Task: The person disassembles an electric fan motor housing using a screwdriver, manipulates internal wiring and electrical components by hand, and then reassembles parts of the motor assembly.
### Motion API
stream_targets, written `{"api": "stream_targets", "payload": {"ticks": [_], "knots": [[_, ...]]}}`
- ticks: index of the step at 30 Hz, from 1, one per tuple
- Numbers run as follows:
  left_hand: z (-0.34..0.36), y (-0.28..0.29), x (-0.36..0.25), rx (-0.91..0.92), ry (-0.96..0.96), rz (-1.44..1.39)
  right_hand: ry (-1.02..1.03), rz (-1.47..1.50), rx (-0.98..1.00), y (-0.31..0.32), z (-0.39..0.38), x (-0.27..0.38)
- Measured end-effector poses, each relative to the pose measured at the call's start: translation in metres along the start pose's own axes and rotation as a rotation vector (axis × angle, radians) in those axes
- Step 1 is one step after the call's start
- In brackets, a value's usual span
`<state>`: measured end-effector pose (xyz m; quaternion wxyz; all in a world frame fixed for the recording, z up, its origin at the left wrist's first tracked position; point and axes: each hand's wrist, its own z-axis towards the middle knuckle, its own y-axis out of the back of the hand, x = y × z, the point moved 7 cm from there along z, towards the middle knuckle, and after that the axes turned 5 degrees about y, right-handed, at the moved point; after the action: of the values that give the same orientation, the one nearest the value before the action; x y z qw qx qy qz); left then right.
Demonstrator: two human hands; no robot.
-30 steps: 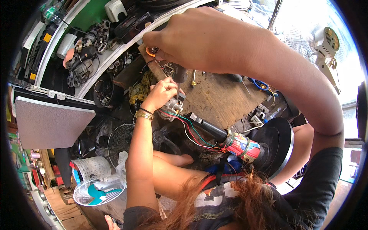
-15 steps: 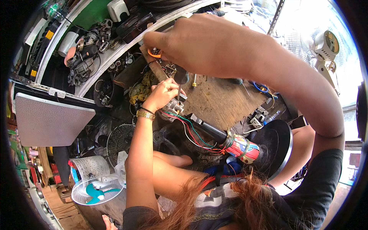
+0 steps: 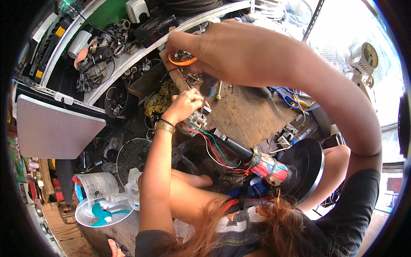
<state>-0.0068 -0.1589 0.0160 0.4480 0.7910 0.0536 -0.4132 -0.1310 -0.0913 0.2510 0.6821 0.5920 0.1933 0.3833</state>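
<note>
My left hand (image 3: 184, 107), with a gold watch at the wrist, is closed on a small metal fan motor (image 3: 198, 120) in front of me. Above it my right hand (image 3: 218, 49) grips a screwdriver (image 3: 208, 86) by its dark handle. The shaft points down at the motor beside my left fingers; its tip is hard to make out. Red, white and green wires (image 3: 209, 141) run from the motor to a black fan pole (image 3: 237, 147). A colourful wrap (image 3: 270, 169) surrounds the pole near its round black base (image 3: 306, 171).
On the worn wooden board (image 3: 239, 113) lie blue-handled scissors (image 3: 284, 97) and loose parts. An orange bowl (image 3: 182, 63) of small hardware stands behind my hands. Left are a grey panel (image 3: 60, 126), a black fan grille (image 3: 132, 156) and a fan with teal blades (image 3: 105, 212).
The view has shifted slightly. My right hand has moved a little up and right, still on the screwdriver, showing more of the orange bowl. My left hand remains on the motor.
</note>
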Motion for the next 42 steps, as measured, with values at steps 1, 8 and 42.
{"api": "stream_targets", "payload": {"ticks": [1, 8, 42], "knots": [[-0.001, 0.003, -0.001, -0.051, -0.058, 0.047, -0.046, 0.001, 0.005, 0.0, 0.002, -0.003], [0.001, 0.002, -0.001, -0.126, -0.189, 0.156, 0.007, 0.055, -0.018, 0.002, 0.0, -0.006], [-0.001, 0.004, -0.005, -0.099, -0.143, 0.147, -0.106, -0.029, 0.015, -0.002, -0.003, 0.002]]}}
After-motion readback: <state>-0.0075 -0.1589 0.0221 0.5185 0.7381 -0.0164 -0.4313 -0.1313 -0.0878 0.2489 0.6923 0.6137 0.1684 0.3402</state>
